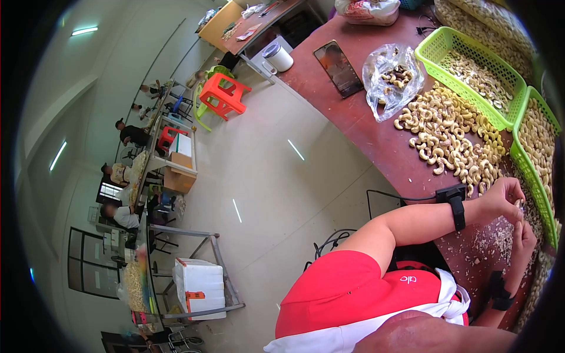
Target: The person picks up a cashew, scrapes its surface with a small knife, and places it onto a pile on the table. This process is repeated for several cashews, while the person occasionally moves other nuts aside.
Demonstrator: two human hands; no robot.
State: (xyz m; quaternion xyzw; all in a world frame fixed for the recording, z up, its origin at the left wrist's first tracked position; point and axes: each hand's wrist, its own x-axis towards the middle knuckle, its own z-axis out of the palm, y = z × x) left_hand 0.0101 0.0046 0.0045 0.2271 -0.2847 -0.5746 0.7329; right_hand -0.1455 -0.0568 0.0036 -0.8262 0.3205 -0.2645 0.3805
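Observation:
My left hand [504, 199] is closed in a pinch, with a small pale piece that looks like a cashew nut [519, 205] at its fingertips. Just below it in the view, my right hand [522, 240] has its fingers drawn together close to the same piece; whatever they hold is too small to make out. Both hands are above the table edge, over scattered skin flakes [491, 238]. A heap of cashew nuts [453, 132] lies beside my left hand. Past my fingers stands a green basket [519, 154] of cashews.
A second green basket [432, 50] holds pale pieces. On the red-brown table [329, 117] lie a phone [338, 69] and a clear plastic bag [376, 79] with darker nuts. A white mug [278, 57] stands by the edge. Red stools [223, 97] and several people are further away.

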